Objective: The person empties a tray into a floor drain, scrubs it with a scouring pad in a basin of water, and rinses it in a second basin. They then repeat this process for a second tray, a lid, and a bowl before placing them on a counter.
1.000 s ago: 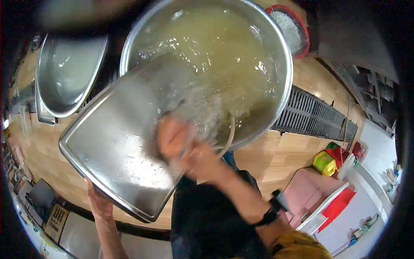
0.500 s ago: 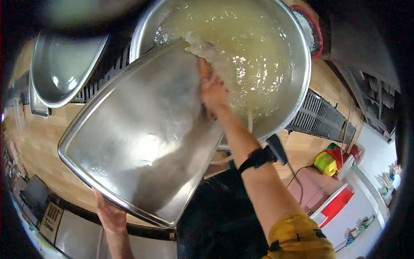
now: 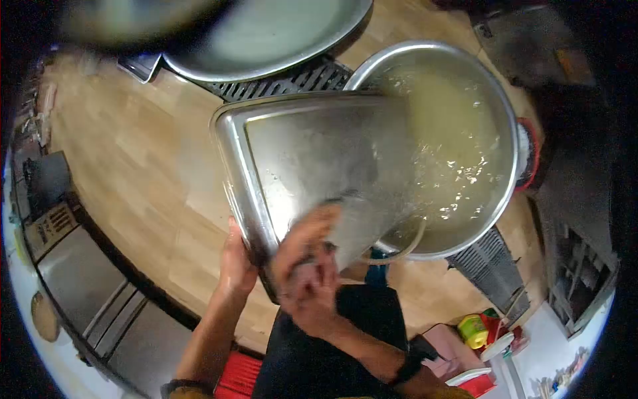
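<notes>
Steadying one rectangular metal tray (image 3: 319, 149), apparently: left hand (image 3: 238, 266), gripping its edge. Far end hangs over round water-filled basin (image 3: 488, 238), likely to catch drips. Right hand (image 3: 315, 299): holds blurred orange pad (image 3: 306, 241).

The left forearm (image 3: 211, 326) slants upward to the left hand (image 3: 239, 265), which grips, one digit (image 3: 233, 231) pointing up and the other fingertips hidden. The right forearm (image 3: 359, 347) lies diagonally; the right hand (image 3: 311, 289), motion-blurred, sits near the left.
</notes>
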Demonstrator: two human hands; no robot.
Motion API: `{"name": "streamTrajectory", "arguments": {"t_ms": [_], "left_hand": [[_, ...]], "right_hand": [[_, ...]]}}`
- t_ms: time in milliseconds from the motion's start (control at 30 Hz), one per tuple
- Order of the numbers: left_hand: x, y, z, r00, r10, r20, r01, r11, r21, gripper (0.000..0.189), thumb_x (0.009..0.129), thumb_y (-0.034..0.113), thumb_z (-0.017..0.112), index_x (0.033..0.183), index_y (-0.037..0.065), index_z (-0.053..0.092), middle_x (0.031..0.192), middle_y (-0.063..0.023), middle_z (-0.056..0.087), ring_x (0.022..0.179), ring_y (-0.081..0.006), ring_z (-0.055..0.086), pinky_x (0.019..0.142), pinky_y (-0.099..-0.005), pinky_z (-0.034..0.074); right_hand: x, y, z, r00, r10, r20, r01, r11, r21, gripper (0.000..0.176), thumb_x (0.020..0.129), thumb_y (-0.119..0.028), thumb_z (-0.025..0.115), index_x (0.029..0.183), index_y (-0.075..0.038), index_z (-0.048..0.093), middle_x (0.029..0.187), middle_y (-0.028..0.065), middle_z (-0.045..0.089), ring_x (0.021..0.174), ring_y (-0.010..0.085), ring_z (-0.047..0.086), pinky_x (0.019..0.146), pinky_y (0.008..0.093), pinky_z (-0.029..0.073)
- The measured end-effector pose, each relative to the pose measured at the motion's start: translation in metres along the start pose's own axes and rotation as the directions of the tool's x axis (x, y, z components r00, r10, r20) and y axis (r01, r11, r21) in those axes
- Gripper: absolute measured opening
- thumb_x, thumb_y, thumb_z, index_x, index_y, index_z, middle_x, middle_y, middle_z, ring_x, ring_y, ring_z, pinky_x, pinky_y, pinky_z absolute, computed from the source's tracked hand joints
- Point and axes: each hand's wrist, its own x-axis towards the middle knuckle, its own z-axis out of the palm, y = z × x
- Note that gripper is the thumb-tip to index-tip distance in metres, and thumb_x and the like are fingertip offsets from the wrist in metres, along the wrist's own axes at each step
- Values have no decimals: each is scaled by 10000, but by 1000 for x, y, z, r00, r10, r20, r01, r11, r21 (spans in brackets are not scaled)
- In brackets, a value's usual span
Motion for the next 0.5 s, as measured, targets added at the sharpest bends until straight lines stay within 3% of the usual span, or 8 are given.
{"name": "streamTrajectory", "arguments": {"t_ms": [33,67,100,167,300,367,433,500], "left_hand": [[4,-1,-9,997,5,79,-1,999,-52,611,951,492,294,1278,-14,398,1268,-139,464,1159,-232,448,984,-358,366],[0,2,-1,994,0,106,15,990,-139,587,958,460,306,1294,-15,383,1289,-132,448,1207,-236,408,1016,-360,333],[1,8,4,990,-5,139,27,987,-156,587,958,460,306,1294,-15,383,1289,-132,448,1207,-236,408,1016,-360,333],[8,15,9,972,236,-17,-236,971,25,581,955,442,336,1320,-10,362,1296,-124,444,1222,-238,395,1022,-362,319],[11,20,4,983,131,-131,-110,982,155,650,908,495,427,1346,20,352,1321,-121,419,1205,-250,399,1034,-364,282],[19,23,-10,968,105,-227,-56,975,216,670,891,517,449,1329,16,376,1300,-112,435,1185,-250,407,1018,-367,300],[30,14,-43,972,169,-165,-156,984,90,627,902,480,448,1301,-1,399,1232,-114,480,1114,-239,468,933,-355,390],[42,8,-98,972,233,-42,-221,956,193,602,914,457,433,1290,-11,404,1204,-126,497,1069,-234,500,895,-357,415]], "right_hand": [[22,-15,5,1000,5,-15,-6,994,-106,291,827,-248,520,1054,-71,560,1298,310,290,1243,489,233,979,630,191],[32,-15,15,990,-119,70,128,980,-150,369,818,-364,511,1020,-60,565,1296,173,413,1289,433,236,1013,625,145],[62,-18,15,975,-222,27,223,959,-173,370,828,-368,492,1022,-65,580,1322,173,394,1286,423,247,1013,623,151],[125,-20,8,940,-341,-24,329,921,-209,368,846,-345,462,1067,-74,577,1343,179,375,1272,409,275,1011,621,161],[211,11,-2,918,-374,-130,345,917,-200,445,848,-319,450,1216,-69,466,1337,212,363,1233,405,322,1012,617,171],[245,51,-8,941,-317,-120,308,947,-94,476,848,-323,445,1244,-57,433,1343,222,351,1227,406,328,1015,615,170],[265,109,-9,964,-169,-204,103,948,-300,455,855,-324,425,1216,-49,459,1185,177,458,1103,367,401,917,556,263],[267,156,-13,945,-12,-327,-146,879,-454,440,861,-325,405,1188,-41,485,1028,132,565,979,329,473,819,497,356]]}}
